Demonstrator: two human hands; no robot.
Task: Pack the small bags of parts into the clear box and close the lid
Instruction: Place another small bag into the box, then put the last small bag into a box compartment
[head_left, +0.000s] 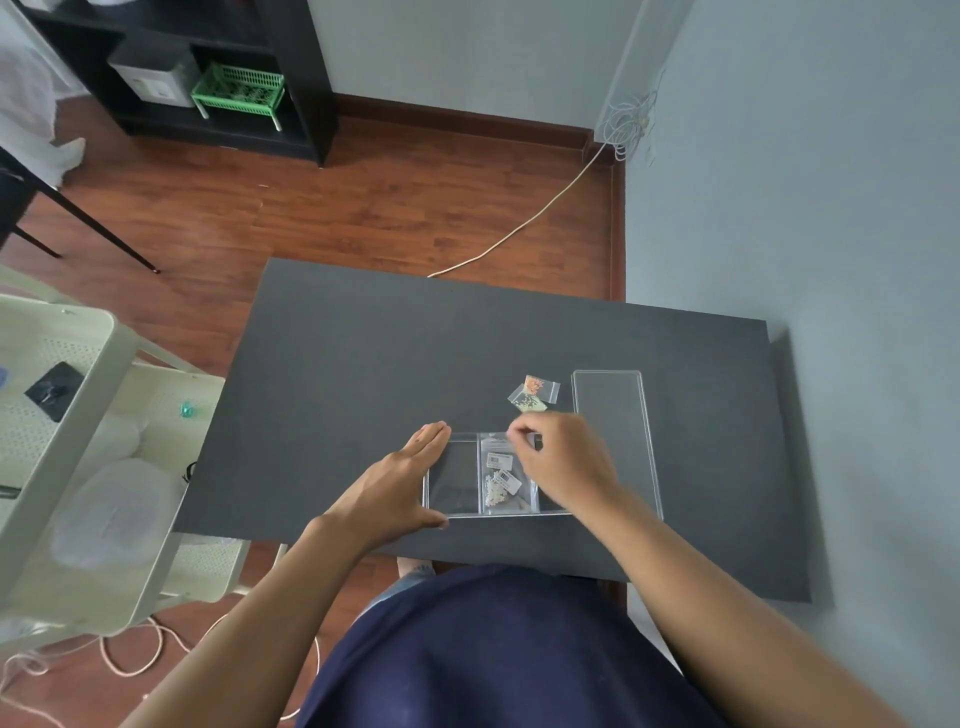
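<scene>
A clear compartmented box (451, 514) lies on the dark table near its front edge. My left hand (402, 480) rests flat against the box's left side, fingers together. The middle compartment holds small clear bags of white parts (501, 480) with barcode labels. My right hand (563, 460) hovers over the box's right part, thumb and forefinger pinched at the top edge of a bag in the middle compartment. Two more small bags (535, 392), one with orange parts and one with pale parts, lie on the table just behind the box. The clear lid (613, 415) lies flat to the right.
The dark table (363, 364) has its right edge against a grey wall. A cream trolley (78, 415) stands to the left of the table. Cables run across the wooden floor behind and beside the table.
</scene>
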